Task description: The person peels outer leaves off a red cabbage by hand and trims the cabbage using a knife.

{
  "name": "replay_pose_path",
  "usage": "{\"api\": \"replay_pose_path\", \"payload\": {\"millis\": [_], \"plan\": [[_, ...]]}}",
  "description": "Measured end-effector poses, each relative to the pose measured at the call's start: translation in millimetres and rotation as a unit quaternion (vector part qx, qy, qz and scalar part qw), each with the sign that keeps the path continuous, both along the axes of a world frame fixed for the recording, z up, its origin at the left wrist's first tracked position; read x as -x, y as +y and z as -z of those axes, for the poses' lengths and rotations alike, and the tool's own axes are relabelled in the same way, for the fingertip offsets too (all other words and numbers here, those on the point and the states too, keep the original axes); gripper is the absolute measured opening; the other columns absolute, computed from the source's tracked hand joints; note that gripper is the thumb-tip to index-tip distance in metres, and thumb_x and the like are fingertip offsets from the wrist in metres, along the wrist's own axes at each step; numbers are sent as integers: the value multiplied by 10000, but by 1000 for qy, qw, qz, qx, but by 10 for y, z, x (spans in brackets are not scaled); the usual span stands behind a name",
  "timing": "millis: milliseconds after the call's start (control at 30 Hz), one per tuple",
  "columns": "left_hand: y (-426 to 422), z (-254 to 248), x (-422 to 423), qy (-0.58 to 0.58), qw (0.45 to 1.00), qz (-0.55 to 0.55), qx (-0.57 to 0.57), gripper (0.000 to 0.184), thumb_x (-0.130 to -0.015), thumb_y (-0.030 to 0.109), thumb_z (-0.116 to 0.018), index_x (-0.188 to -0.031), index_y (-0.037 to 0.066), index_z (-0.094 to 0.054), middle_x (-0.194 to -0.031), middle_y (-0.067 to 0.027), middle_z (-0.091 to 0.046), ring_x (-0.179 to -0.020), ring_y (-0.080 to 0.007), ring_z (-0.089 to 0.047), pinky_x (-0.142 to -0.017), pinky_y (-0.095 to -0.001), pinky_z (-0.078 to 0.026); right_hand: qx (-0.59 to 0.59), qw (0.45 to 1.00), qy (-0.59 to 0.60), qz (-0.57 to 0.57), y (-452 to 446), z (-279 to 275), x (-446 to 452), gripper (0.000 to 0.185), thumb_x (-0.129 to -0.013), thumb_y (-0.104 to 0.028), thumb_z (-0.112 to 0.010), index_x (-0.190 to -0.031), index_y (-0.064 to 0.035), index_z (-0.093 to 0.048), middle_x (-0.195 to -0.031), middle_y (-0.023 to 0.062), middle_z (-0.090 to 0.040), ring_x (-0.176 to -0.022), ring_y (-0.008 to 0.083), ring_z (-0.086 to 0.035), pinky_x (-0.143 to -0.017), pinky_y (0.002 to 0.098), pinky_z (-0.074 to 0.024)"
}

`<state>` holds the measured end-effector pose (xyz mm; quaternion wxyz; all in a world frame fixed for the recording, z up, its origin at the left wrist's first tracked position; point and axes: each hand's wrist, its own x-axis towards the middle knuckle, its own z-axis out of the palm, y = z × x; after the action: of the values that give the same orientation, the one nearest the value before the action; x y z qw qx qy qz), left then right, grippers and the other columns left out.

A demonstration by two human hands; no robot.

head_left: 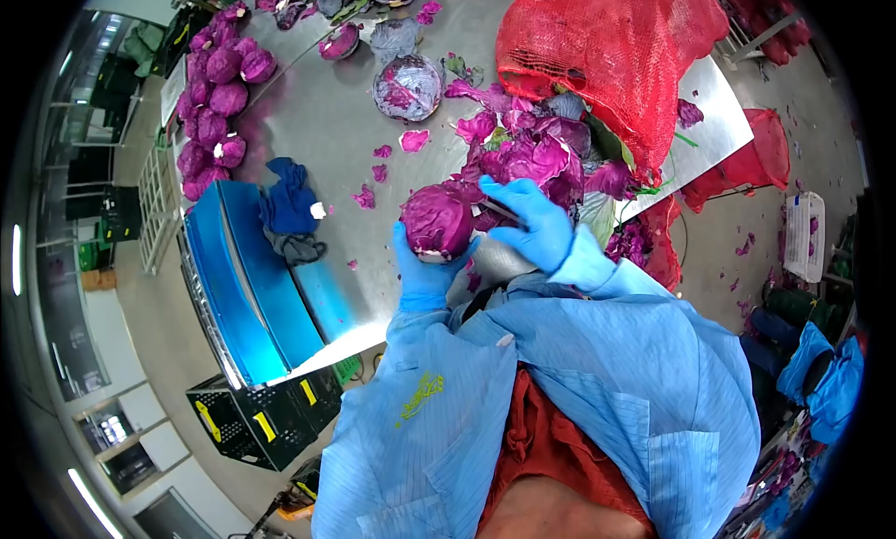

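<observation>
A red cabbage (436,224) rests in my left hand (427,276), which wears a blue glove and is wrapped round its lower side. Just right of the cabbage is my right hand (534,224), also gloved, with its fingers bent around what looks like a thin knife handle; the blade is hard to make out. Loose purple leaves (537,156) are heaped beyond my hands. Farther up the metal table (327,147) sits a cabbage with dull outer leaves (408,87).
Several trimmed cabbages (224,66) are piled at the upper left. A red mesh sack (607,54) lies at the upper right. Blue cloths (289,198) lie beside a blue bin (250,278). Black crates (271,418) stand below the table's left edge.
</observation>
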<state>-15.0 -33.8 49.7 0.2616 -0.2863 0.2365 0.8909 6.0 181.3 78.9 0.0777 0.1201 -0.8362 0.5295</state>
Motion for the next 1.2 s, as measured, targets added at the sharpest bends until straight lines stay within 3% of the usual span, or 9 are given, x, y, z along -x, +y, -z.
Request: {"api": "replay_pose_path", "payload": {"millis": [133, 167, 267, 400, 533, 733, 967, 1100, 1200], "plan": [[181, 9, 9, -17, 999, 14, 26, 736, -865, 665, -410, -1397, 157, -414, -1398, -124, -450, -1250, -346, -459, -1021, -548, -400, -25, 999, 6, -21, -512, 245, 27, 682, -761, -186, -747, -1376, -148, -456, -1108, 127, -501, -884, 318, -612, -697, 370, -533], [253, 79, 30, 54, 995, 2, 85, 769, -855, 691, -411, -1393, 142, -417, -1369, -126, -477, -1218, -330, -487, -1036, -493, -406, -53, 998, -4, -22, -576, 286, 4, 672, -767, -189, -744, -1371, -149, -452, -1124, 129, -491, -886, 320, -613, -697, 377, -534], [327, 16, 40, 41, 994, -13, 101, 782, -852, 704, -407, -1389, 136, -419, -1340, -129, -502, -1197, -317, -505, -1033, -472, -414, -110, 992, -42, -40, -624, 294, -6, 630, -790, -212, -735, -1349, -148, -450, -1170, 139, -460, -903, 333, -612, -706, 400, -536], [302, -91, 55, -33, 997, -30, 60, 615, -914, 605, -395, -1292, 135, -510, -1277, -93, -562, -1143, -275, -554, -1012, -430, -443, -19, 999, -36, -29, -647, 306, -1, 548, -819, -271, -725, -1285, -133, -473, -1196, 158, -436, -942, 363, -608, -746, 433, -533], [291, -1, 53, 22, 998, -37, 48, 666, -893, 648, -421, -1304, 130, -502, -1281, -95, -557, -1142, -272, -554, -1017, -414, -445, 9, 999, -34, 26, -692, 306, 11, 522, -818, -303, -729, -1248, -130, -489, -1171, 163, -443, -943, 383, -607, -780, 437, -523], [332, 41, 55, -1, 998, -34, 61, 697, -880, 655, -455, -1315, 112, -499, -1257, -105, -570, -1132, -269, -558, -1009, -409, -450, -2, 993, -113, 20, -624, 241, -1, 352, -836, -270, -703, -1110, -128, -532, -1145, 143, -464, -883, 358, -618, -751, 427, -508], [316, 202, 78, 61, 991, -7, 120, 772, -860, 673, -467, -1360, 84, -462, -1319, -155, -531, -1155, -317, -545, -1022, -442, -440, -18, 997, 44, -65, -727, 377, -102, 123, -810, -107, -659, -884, -107, -560, -867, 77, -550, -749, 302, -600, -619, 383, -467], [263, 181, 112, 18, 997, -18, 77, 756, -863, 661, -455, -1375, 105, -455, -1361, -142, -505, -1210, -334, -506, -1056, -470, -403, 68, 991, -94, -74, -558, 282, -158, 238, -788, -139, -712, -976, -105, -570, -877, 108, -564, -760, 293, -608, -645, 368, -482], [178, 135, 115, 28, 999, -9, 23, 767, -862, 662, -429, -1422, 141, -383, -1432, -134, -419, -1283, -345, -433, -1081, -537, -344, 110, 993, -37, 30, -403, 122, -91, 405, -785, -157, -733, -1144, -100, -555, -957, 122, -547, -798, 285, -610, -681, 369, -501]]}}
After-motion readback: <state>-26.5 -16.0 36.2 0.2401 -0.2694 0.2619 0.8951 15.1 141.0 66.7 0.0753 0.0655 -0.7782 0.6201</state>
